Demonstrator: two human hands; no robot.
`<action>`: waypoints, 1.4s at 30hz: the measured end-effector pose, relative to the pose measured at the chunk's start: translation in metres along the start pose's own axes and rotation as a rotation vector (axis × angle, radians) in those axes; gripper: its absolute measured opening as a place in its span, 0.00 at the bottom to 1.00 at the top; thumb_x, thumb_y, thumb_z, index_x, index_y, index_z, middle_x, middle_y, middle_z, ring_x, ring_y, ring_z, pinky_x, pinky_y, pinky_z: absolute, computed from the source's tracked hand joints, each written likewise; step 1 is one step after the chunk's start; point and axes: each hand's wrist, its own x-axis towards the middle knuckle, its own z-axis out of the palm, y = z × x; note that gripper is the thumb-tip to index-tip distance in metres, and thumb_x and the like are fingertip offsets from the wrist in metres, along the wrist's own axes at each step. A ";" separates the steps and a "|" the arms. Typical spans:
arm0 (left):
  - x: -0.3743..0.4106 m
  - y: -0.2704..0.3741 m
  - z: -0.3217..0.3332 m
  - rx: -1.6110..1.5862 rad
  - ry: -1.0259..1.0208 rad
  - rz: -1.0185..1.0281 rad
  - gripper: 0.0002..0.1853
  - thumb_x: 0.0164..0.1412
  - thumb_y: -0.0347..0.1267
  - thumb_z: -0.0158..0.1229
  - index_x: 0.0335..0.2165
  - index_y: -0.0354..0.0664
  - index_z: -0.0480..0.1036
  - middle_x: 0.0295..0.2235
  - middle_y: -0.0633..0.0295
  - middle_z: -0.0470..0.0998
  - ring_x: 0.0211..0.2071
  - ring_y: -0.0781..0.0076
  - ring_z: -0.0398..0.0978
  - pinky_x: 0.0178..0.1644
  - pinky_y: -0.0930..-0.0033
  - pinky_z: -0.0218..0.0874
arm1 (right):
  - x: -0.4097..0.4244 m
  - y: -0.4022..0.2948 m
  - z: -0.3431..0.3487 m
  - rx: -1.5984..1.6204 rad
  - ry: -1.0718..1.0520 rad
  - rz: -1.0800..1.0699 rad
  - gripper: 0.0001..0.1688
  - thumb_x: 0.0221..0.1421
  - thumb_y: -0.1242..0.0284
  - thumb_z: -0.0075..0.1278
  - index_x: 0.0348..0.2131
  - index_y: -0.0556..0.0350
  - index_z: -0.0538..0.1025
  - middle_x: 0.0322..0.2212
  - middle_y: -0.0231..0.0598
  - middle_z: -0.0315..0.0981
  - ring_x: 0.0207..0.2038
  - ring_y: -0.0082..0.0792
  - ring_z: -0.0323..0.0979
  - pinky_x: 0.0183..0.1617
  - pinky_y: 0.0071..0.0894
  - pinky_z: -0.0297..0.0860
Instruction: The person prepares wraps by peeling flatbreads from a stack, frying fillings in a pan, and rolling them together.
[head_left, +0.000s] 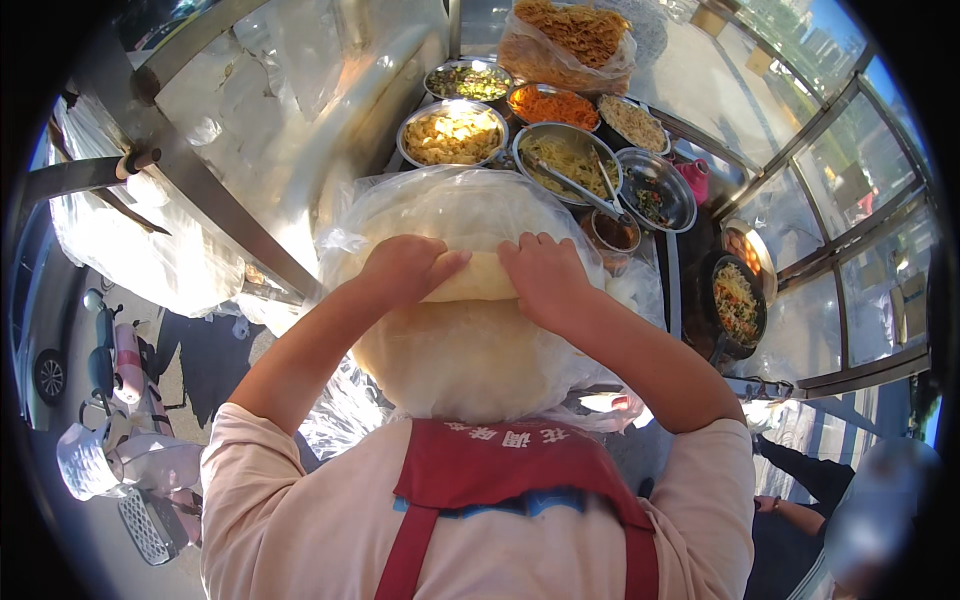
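A stack of thin round flatbreads (465, 360) lies before me, with clear plastic sheeting (450, 195) around and over its far side. Across the stack runs a rolled or folded flatbread (480, 277). My left hand (411, 268) grips its left end, thumb along the top. On its right end is my right hand (546, 276), fingers curled over the far side. Any filling inside the roll is hidden.
Beyond the stack stand metal bowls of yellow food (453, 139), shredded carrot (553, 107) and shreds with tongs (566, 161). A sauce container (615, 231) is near my right hand. Farther right sits a pan of food (739, 300); a person (802, 510) stands lower right.
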 end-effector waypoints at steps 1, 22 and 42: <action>0.002 0.009 -0.004 0.113 0.042 0.037 0.15 0.59 0.41 0.55 0.28 0.40 0.75 0.30 0.55 0.75 0.36 0.54 0.73 0.43 0.55 0.64 | 0.003 0.009 0.006 0.080 -0.001 0.009 0.30 0.41 0.68 0.62 0.46 0.49 0.70 0.41 0.40 0.70 0.45 0.43 0.70 0.44 0.45 0.66; 0.026 0.052 0.039 0.150 0.311 0.311 0.22 0.70 0.37 0.36 0.53 0.40 0.70 0.52 0.53 0.72 0.54 0.51 0.68 0.58 0.58 0.58 | -0.363 0.056 0.269 1.531 1.048 1.769 0.17 0.65 0.69 0.37 0.36 0.58 0.77 0.25 0.30 0.71 0.27 0.22 0.69 0.32 0.23 0.70; 0.011 0.068 0.024 0.591 0.313 0.227 0.23 0.71 0.39 0.36 0.57 0.38 0.64 0.54 0.49 0.69 0.57 0.50 0.64 0.61 0.56 0.54 | -0.393 0.107 0.503 1.773 0.782 1.770 0.08 0.52 0.71 0.53 0.24 0.56 0.76 0.21 0.26 0.70 0.22 0.18 0.65 0.28 0.21 0.62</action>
